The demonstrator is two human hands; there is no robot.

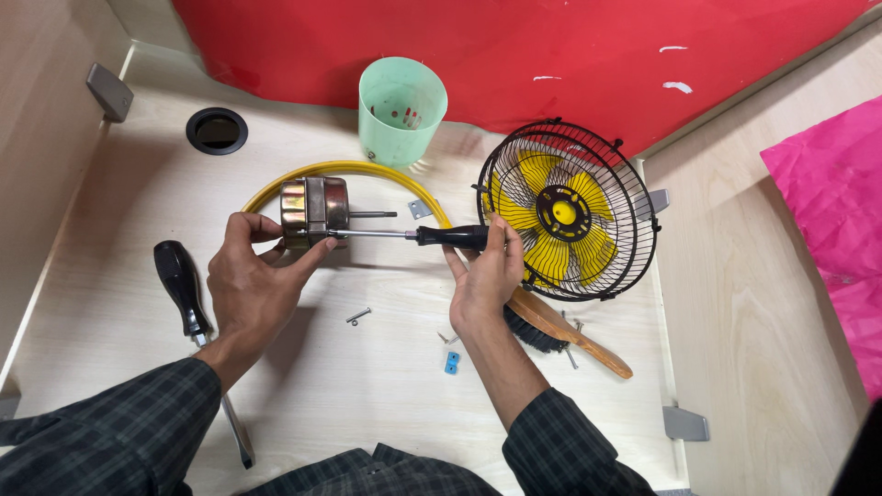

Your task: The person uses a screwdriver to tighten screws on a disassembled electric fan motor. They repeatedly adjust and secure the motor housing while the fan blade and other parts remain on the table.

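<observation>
Fingers of the left hand (255, 276) wrap the shiny motor (314, 211) at table (367, 386) middle. Right hand (485, 271) grips the black screwdriver (418, 236), tip touching the motor. Fan cage (568, 209) sits at 3 o'clock.

A pale wood-grain desk (386, 386) fills the view, with a round black cable hole (217, 130) near its far left corner. Grey metal brackets (685, 423) join it to side panels of the same wood. A red sheet (514, 46), possibly cloth, lines the back; light is even.
</observation>
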